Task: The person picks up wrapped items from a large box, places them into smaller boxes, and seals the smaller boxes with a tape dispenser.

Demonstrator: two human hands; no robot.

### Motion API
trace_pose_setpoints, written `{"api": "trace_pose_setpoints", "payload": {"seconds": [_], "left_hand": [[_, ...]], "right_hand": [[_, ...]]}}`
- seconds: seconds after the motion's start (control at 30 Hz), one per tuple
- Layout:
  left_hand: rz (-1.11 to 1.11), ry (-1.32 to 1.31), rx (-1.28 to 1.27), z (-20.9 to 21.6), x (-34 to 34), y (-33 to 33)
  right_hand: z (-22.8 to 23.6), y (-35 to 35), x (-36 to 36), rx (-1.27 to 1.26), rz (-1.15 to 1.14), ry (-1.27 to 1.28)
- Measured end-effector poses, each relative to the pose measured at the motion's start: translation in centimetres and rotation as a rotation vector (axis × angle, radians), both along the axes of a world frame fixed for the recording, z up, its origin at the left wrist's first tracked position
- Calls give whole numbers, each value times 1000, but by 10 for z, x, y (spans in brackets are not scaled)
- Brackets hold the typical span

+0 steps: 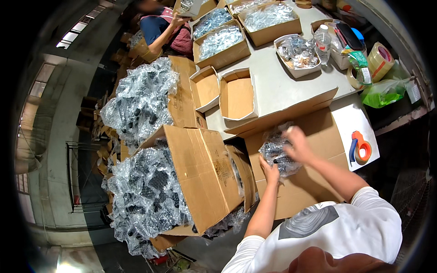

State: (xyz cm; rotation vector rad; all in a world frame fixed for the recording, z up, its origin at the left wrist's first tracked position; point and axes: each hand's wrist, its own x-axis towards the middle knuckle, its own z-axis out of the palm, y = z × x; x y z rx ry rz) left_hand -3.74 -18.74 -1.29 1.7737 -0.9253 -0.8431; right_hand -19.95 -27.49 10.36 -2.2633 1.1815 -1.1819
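Note:
A bubble-wrapped bundle of dark parts lies on a cardboard sheet in front of me. At the bundle's near left edge, my left hand is closed on the wrap, thumb and fingers against the plastic. Over its right side is my right hand, fingers curled and smeared by motion. Whether that hand grips the wrap I cannot make out. Exactly what the dark parts are is hidden by the plastic.
Left of me stands an open carton heaped with bubble-wrapped bundles. Two cardboard trays and boxes of clear packets sit beyond. An orange-and-blue tape dispenser lies right. A co-worker holds a box at far left.

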Motion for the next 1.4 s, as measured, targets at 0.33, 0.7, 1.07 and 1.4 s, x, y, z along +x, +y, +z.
{"api": "trace_pose_setpoints", "payload": {"seconds": [0.33, 0.7, 1.07, 1.4], "left_hand": [[26, -69, 56, 32, -31, 0], [-923, -805, -230, -16, -76, 164], [-1074, -1247, -639, -46, -75, 138], [-1407, -547, 191, 91, -63, 69]], "right_hand": [[-20, -308, -117, 1146, -949, -1369], [-9, -284, -78, 1454, -662, -1327], [-9, -229, -106, 1217, -244, -1704], [73, -37, -145, 1032, 111, -1607]]}}
